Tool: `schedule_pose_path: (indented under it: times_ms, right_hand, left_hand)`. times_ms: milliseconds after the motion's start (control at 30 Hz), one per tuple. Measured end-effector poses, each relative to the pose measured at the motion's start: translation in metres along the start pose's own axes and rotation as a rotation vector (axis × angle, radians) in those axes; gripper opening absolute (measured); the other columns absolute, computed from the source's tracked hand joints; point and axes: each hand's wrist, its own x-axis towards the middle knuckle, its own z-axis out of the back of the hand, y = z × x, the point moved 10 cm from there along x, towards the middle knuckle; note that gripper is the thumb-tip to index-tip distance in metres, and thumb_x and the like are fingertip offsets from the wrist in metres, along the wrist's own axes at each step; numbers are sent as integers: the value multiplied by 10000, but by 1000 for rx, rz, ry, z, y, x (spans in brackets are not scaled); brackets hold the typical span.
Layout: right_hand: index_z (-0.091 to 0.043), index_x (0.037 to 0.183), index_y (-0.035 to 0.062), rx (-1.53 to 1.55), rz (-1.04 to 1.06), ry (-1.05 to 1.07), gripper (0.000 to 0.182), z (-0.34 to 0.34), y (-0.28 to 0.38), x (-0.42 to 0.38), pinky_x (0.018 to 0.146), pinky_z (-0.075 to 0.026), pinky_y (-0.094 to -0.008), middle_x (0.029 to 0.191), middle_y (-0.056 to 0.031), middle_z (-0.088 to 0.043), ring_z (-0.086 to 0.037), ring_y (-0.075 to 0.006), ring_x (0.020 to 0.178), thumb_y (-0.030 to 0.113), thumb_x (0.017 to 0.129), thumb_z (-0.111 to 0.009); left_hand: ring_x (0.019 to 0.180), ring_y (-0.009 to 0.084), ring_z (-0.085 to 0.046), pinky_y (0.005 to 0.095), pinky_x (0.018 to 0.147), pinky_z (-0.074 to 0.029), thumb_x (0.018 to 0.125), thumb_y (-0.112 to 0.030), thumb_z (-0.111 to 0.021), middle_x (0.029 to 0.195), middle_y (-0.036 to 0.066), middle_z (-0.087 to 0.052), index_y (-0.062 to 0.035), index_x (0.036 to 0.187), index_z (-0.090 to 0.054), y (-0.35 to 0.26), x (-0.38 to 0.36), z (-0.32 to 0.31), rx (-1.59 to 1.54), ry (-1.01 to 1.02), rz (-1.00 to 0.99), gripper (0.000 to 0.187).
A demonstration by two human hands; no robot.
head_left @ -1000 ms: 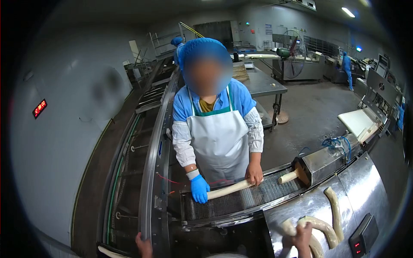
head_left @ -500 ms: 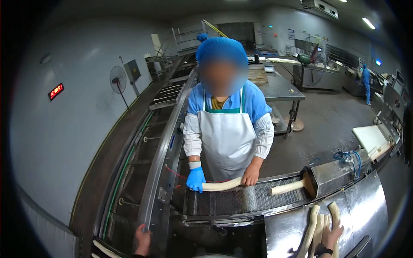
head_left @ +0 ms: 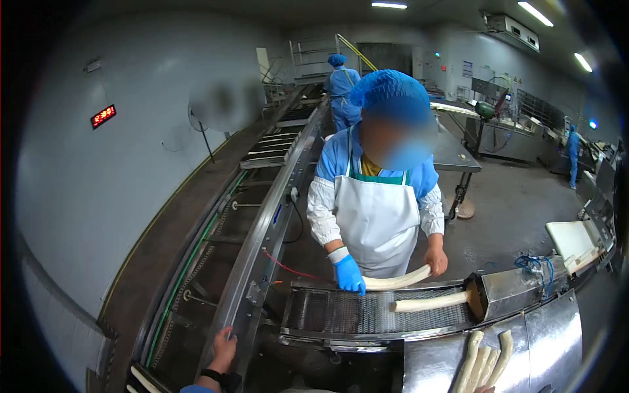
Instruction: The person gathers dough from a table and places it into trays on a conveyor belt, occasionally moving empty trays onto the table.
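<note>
My left hand [head_left: 223, 348] rests with loose fingers against the steel side rail [head_left: 259, 275] of the conveyor at the bottom left; a watch is on its wrist. My right hand is out of the frame. Several pale dough ropes [head_left: 481, 360] lie side by side on the steel cover at the bottom right. Across the mesh belt [head_left: 341, 311] a co-worker in a white apron [head_left: 377, 223] holds a curved dough rope [head_left: 396, 280] between a blue-gloved hand [head_left: 349, 275] and a bare hand [head_left: 436, 261]. Another dough rope [head_left: 429, 302] sticks out of the machine outlet [head_left: 475, 298] onto the belt.
A long conveyor line [head_left: 288, 141] runs away along the grey wall, which carries a red digital display [head_left: 103, 116]. A second person in blue [head_left: 341, 85] stands far down the line. A steel table [head_left: 458, 154] is behind the co-worker, a white board [head_left: 573, 239] at right.
My right hand left the dough ropes and dropped out of view. The co-worker lifted their rope off the belt. The rope at the outlet has come out further. My view shifted left.
</note>
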Motion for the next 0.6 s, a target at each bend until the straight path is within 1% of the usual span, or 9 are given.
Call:
schedule_pose_path:
  times_ms: [33,100,167,200,300,367,433,500,600]
  right_hand:
    - [-632,1022,-4,-86,73,-28,448,6,10,-11,580,-552,-434,977,-230,-673,-695,-293,776,422,936,-522]
    - [-613,1105,5,-4,28,112,465,9,10,-35,724,-548,-500,1077,-219,-649,-671,-350,885,428,935,-523]
    - [-569,1249,8,208,-157,108,534,49,15,-68,966,-430,-594,1203,-227,-613,-581,-446,1103,447,956,-489]
    - [-460,1389,-2,273,-218,90,620,46,8,-85,1093,-260,-629,1352,-233,-532,-440,-464,1285,458,972,-460]
    - [-375,1453,-4,252,-283,63,671,44,-5,-119,1113,-237,-623,1445,-262,-437,-384,-428,1351,467,981,-447]
    - [-345,1457,-26,123,-302,28,718,28,-20,-143,1072,-317,-606,1401,-299,-453,-445,-467,1276,477,965,-486]
    - [-311,1494,-6,337,-490,39,721,11,-47,-181,1091,-320,-535,1360,-337,-480,-435,-477,1275,382,924,-525]
    - [-294,1512,4,449,-634,33,736,-12,-56,-206,1101,-321,-499,1340,-356,-493,-429,-482,1275,334,904,-545]
    - [-249,1510,-46,842,-807,-239,834,-46,-50,-227,1122,-325,-443,1427,-341,-417,-414,-440,1328,380,894,-617]
  left_hand:
    - [1145,323,-588,386,1003,-437,735,-28,-678,1158,185,-644,-43,1167,-657,5,13,-6,21,22,-44,433]
    - [1160,338,-570,396,1020,-424,722,-21,-680,1171,184,-627,-44,1165,-648,-12,26,-9,27,31,-92,445]
    - [1176,353,-552,405,1038,-412,710,-13,-682,1184,182,-610,-44,1163,-639,-23,43,-7,32,42,-148,457]
    - [1181,360,-543,416,1048,-404,690,-3,-686,1196,185,-600,-40,1165,-631,-27,55,-1,88,-2,-233,480]
    - [1190,381,-523,442,1062,-400,651,15,-682,1225,203,-575,-23,1174,-614,-20,90,20,202,-96,-307,528]
    - [1169,339,-544,404,1049,-414,709,20,-650,1226,187,-577,-20,1242,-579,2,117,35,194,-116,-292,539]
    - [1152,280,-556,366,1022,-427,786,15,-614,1245,169,-574,-8,1321,-516,50,139,39,-299,-64,-43,545]
    - [1125,244,-559,345,995,-433,837,5,-590,1257,163,-573,5,1364,-466,66,137,55,-304,-99,108,542]
    - [1247,302,-496,390,1047,-399,935,-107,-582,1387,194,-492,28,1430,-398,142,175,72,34,-174,144,545]
